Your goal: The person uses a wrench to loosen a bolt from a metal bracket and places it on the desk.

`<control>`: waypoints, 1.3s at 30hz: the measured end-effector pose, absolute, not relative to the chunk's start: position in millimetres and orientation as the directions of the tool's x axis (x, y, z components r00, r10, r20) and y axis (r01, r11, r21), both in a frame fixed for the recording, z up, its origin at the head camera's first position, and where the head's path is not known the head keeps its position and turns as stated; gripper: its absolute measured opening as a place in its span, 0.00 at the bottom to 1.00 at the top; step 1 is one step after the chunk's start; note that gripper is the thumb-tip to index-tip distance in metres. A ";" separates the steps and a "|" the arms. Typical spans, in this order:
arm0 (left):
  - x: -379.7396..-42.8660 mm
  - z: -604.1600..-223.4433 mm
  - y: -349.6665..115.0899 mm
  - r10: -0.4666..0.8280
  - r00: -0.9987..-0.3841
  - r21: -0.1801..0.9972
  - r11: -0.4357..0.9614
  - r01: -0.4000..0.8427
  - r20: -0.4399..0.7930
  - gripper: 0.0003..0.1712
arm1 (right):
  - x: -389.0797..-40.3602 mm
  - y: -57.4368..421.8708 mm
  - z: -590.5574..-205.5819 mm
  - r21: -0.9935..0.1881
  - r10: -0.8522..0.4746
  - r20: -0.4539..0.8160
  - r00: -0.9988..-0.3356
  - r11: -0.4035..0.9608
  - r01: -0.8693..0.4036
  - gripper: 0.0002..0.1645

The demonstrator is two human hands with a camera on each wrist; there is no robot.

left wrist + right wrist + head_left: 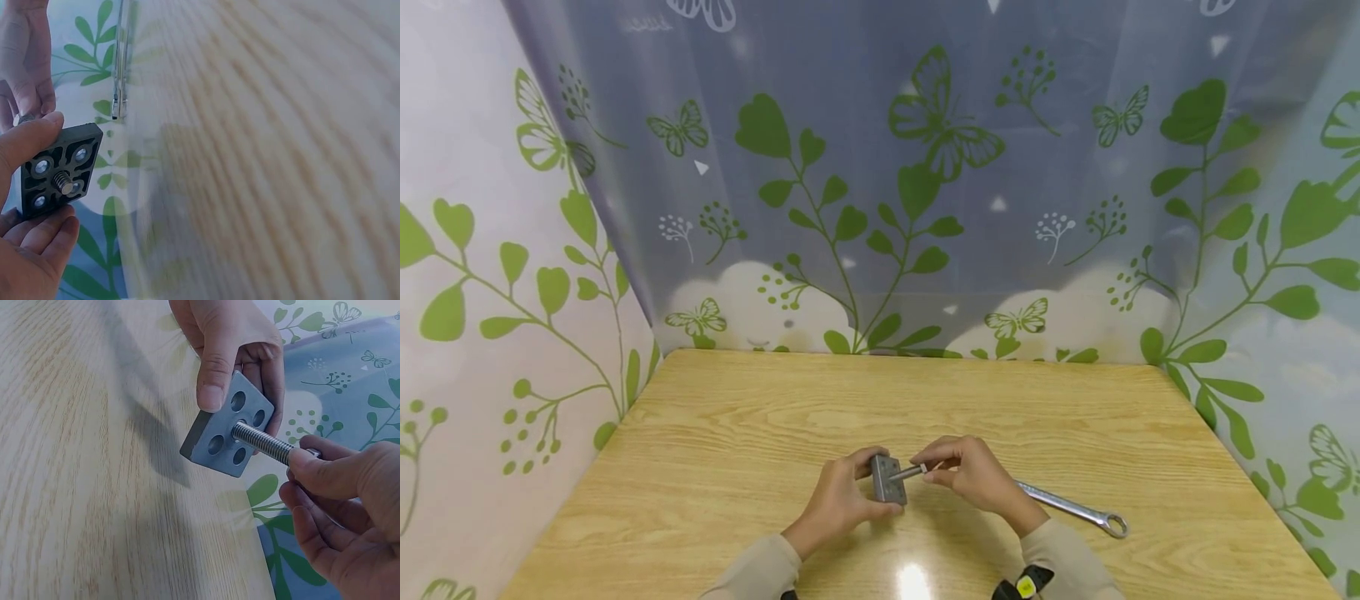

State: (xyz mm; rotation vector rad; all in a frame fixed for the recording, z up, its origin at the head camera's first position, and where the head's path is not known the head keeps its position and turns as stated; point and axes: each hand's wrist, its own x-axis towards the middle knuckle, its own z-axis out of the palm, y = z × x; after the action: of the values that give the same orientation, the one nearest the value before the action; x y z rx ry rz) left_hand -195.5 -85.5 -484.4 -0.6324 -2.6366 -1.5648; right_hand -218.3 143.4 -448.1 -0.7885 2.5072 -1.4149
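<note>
My left hand (842, 502) grips a grey square plate (892, 493) by its opposite edges, thumb on one side and fingers on the other. In the right wrist view the plate (201, 453) has several round holes around its middle. A threaded bolt (269, 445) runs through its centre, and the fingertips and thumb of my right hand (350, 506) pinch the head end, hiding most of the head. In the left wrist view the bolt's tip (65, 184) sticks out of the plate's ribbed dark underside. Both hands are held above the table, plate tilted upright.
A shiny combination wrench (1071, 506) lies on the wooden table (760, 417), right of my right hand, its ring end toward the right and its other end hidden behind that hand. Curtains (865, 208) printed with leaves and butterflies surround the table at the back and sides.
</note>
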 end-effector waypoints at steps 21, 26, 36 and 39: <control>-195.8 -487.6 -84.4 0.325 -0.914 0.825 0.426 0.371 0.243 0.40 | -218.6 144.0 -448.7 -0.869 -0.528 -0.055 -0.847 0.443 -0.220 0.32; -195.7 -487.5 -84.6 0.334 -0.909 0.826 0.416 0.380 0.250 0.40 | -218.9 144.6 -448.5 -0.846 -0.556 -0.009 -0.831 0.448 -0.290 0.21; -196.9 -487.8 -84.1 0.341 -0.903 0.824 0.408 0.393 0.262 0.40 | -220.0 148.4 -445.6 -0.822 -0.585 0.110 -0.803 0.401 -0.405 0.14; -195.9 -488.2 -84.1 0.341 -0.904 0.823 0.413 0.390 0.257 0.40 | -218.9 147.8 -446.3 -0.830 -0.587 0.100 -0.804 0.396 -0.392 0.14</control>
State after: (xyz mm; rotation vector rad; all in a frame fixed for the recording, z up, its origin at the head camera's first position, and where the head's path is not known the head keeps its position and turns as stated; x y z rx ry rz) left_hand -195.9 -84.1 -488.2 -0.6731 -2.5988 -1.5357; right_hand -218.9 147.8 -446.3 -0.8704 2.4432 -1.3659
